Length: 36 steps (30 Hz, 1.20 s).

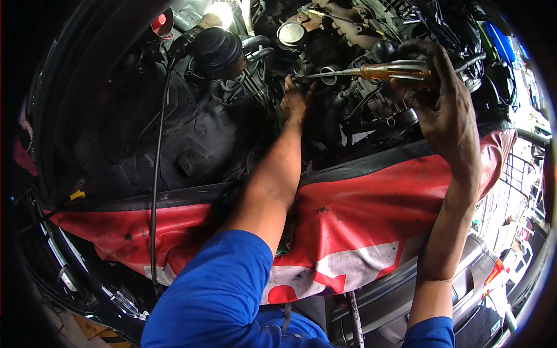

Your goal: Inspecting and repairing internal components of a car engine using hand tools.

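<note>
My right hand [441, 107] grips a screwdriver with a translucent amber handle [394, 71], held roughly level, its metal shaft pointing left toward my left hand. My left hand [296, 100] reaches into the dark engine bay [354, 110], its fingers around the screwdriver's tip area; whatever they hold there is too small and shadowed to make out. Just right of those fingers is a round metal opening [328, 75]. A black round reservoir [216, 53] sits to the upper left, and a pale round cap [291, 33] is above my left hand.
A red fender cover [365, 197] with pale markings drapes over the near edge. A black cable [155, 203] runs down on the left past a yellow piece [77, 195]. A bright work light [220, 14] shines at the top. A grey vehicle bumper and wire rack show at lower and far right.
</note>
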Motion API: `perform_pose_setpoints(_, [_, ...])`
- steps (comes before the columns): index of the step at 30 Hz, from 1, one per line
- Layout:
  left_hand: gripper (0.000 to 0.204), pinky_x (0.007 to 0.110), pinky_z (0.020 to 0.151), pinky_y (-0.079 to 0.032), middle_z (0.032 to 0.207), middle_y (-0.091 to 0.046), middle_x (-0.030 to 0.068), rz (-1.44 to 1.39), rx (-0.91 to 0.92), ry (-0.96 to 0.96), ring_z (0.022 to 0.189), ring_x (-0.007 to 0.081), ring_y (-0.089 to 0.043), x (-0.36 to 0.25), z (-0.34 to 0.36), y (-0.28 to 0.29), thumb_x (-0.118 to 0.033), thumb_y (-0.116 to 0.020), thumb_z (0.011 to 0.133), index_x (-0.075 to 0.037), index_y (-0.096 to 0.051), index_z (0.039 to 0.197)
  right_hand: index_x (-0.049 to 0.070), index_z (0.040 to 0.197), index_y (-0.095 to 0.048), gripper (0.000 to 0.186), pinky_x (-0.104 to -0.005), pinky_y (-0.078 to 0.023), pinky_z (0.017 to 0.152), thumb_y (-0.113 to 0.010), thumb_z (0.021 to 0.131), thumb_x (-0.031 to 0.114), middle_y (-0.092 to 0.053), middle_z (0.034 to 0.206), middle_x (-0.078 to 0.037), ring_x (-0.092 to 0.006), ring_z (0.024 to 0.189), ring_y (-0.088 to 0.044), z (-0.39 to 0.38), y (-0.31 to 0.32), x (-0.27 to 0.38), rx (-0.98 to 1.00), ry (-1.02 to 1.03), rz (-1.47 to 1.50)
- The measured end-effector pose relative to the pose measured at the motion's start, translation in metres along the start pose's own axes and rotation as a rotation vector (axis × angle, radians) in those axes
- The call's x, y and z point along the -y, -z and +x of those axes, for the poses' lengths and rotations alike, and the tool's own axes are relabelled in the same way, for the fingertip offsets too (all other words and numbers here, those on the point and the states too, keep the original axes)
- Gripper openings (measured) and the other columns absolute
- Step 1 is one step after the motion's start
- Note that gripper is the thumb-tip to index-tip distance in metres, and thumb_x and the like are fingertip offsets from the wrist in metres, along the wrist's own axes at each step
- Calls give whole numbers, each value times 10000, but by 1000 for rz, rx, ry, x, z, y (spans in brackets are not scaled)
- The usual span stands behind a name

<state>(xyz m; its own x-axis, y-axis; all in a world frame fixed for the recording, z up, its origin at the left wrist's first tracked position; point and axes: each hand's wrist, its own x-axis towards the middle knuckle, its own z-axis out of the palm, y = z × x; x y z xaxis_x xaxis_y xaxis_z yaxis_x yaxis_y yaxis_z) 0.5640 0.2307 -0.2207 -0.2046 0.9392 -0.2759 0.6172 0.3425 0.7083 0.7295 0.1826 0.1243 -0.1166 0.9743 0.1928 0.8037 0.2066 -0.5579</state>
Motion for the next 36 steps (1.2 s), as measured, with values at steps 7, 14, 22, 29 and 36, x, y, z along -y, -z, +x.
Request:
perform_pose_setpoints(7, [821,485,891,-471,1328,-556,142,-31,0,-8,1148,388,-583,-1,-2,0,-597,-692,777,-152,-328,1364,42,936,-610,364,-314,-426,562,-684,886,395,-614,635,-93,-171,569,-577,2,-1,-8,-94,-72,-272])
perform_pose_setpoints(14, [842,483,895,-480,1347,-533,141,10,18,-1,1133,391,-583,-1,-1,0,-590,-681,778,-143,-314,1390,33,1085,-583,285,-322,-512,705,-697,892,209,-696,839,-91,-195,731,-673,0,-4,5,-64,80,-85])
perform_pose_setpoints(22, [817,467,913,-465,1324,-547,166,-33,-10,-51,1172,386,-562,7,-1,1,-603,-672,794,-146,-334,1380,24,1166,-552,298,-314,-513,808,-650,914,149,-705,988,-111,-194,926,-690,-2,-5,8,-22,-118,-75])
perform_pose_setpoints(29, [531,456,929,-456,1329,-527,165,-144,-121,-191,1182,380,-541,16,-6,-15,-432,-526,959,-151,-372,1381,6,1186,-537,321,-293,-514,837,-660,896,65,-685,1036,-112,-167,965,-667,-1,4,-12,154,-76,93])
perform_pose_setpoints(36, [336,467,904,-464,1302,-519,158,-139,-238,-350,1152,394,-545,37,4,-7,-308,-399,1020,-184,-424,1331,6,1148,-542,334,-311,-514,825,-702,877,117,-675,1044,-122,-181,939,-665,3,-2,-11,236,-106,76])
